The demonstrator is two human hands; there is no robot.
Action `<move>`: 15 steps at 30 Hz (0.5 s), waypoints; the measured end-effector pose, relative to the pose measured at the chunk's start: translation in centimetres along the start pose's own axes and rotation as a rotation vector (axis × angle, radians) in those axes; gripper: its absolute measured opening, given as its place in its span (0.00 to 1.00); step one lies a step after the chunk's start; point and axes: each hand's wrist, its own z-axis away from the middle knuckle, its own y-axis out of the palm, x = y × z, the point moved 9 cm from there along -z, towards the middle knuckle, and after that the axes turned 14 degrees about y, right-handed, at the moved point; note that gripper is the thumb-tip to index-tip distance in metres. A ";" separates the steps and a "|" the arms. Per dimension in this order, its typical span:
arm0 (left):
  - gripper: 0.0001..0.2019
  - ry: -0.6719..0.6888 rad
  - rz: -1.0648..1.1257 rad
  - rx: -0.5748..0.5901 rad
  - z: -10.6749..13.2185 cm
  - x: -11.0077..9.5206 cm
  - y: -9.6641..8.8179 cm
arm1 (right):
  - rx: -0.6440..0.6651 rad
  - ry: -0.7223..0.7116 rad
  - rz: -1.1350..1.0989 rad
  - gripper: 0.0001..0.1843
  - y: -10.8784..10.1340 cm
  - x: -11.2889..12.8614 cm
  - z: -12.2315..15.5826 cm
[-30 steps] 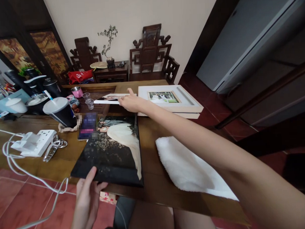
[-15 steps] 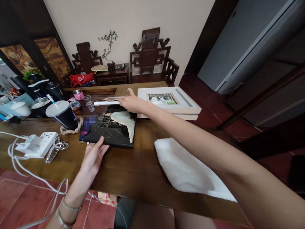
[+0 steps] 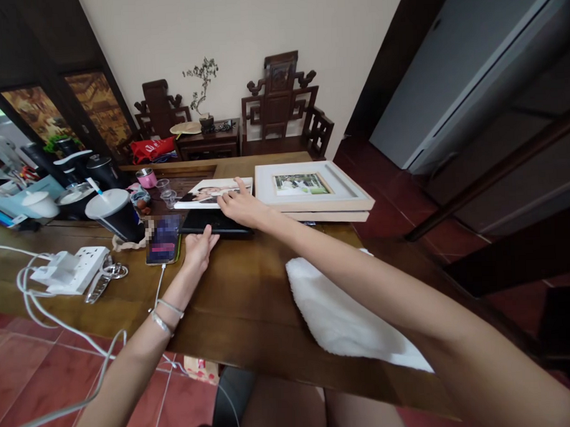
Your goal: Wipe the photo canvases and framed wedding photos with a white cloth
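Left of the frame's centre, the right hand (image 3: 242, 205) is holding a white-edged photo panel (image 3: 198, 195) by its near edge, fingers curled, apparently leaving room for the dark panel (image 3: 232, 228) beneath. The left hand (image 3: 199, 249) is pinching the dark panel's near edge, thumb uppermost, seemingly supporting it.

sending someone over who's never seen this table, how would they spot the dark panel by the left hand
On the wooden table, find the large white frame right of centre. Just left of it, the right hand holds a white-edged photo panel. Beneath that, by the left hand, is the dark panel, its black face unlike those pale neighbours.
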 end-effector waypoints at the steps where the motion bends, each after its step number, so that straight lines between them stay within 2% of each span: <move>1: 0.13 -0.014 -0.024 0.009 -0.3 0.1 0.3 | -0.005 0.004 0.000 0.23 0.2 0.1 0.2; 7: 0.08 -0.151 -0.137 0.085 -1.8 1.1 1.2 | -0.007 0.023 -0.012 0.23 1.4 0.5 0.9; 15: 0.16 -0.266 -0.078 0.131 -3.3 2.0 2.6 | 0.048 0.056 -0.077 0.25 3.1 -0.2 0.8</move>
